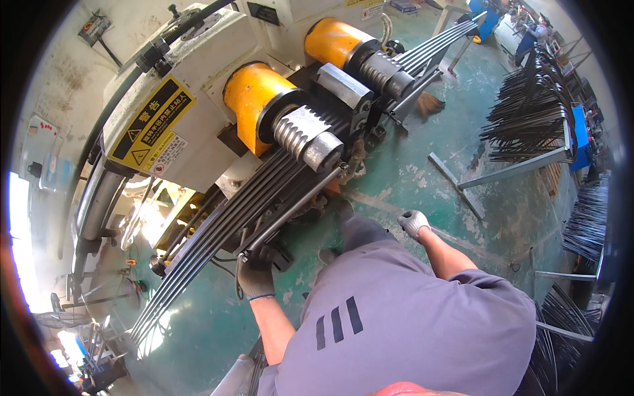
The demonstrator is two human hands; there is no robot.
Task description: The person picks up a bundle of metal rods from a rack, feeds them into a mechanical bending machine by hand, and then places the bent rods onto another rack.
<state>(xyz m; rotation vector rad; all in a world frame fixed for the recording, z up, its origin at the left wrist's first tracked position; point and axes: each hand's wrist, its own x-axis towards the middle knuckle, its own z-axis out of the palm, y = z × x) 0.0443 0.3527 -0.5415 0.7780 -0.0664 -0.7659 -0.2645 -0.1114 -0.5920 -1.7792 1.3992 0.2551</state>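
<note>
My left hand [256, 277], in a grey work glove, is at the lower end of a metal bar [284, 214] on the front of a bending machine. Its fingers are in shadow and partly hidden there, so their grip cannot be made out. Beside it, several long dark steel rods [211, 237] lie side by side, running up under a ribbed steel roller [307, 138] with a yellow housing [254, 99]. Away from the machine, my right hand [413, 223], also gloved, hangs at my right side with its fingers curled in and nothing showing in them.
A second yellow roller unit [340, 43] holds more rods [439, 46] farther along. Bundles of dark rods [528, 112] rest on a metal rack [515, 168] at the right. A broom head [429, 104] lies by the machine on the worn green floor [396, 178]. Far right, another person [531, 36] stands.
</note>
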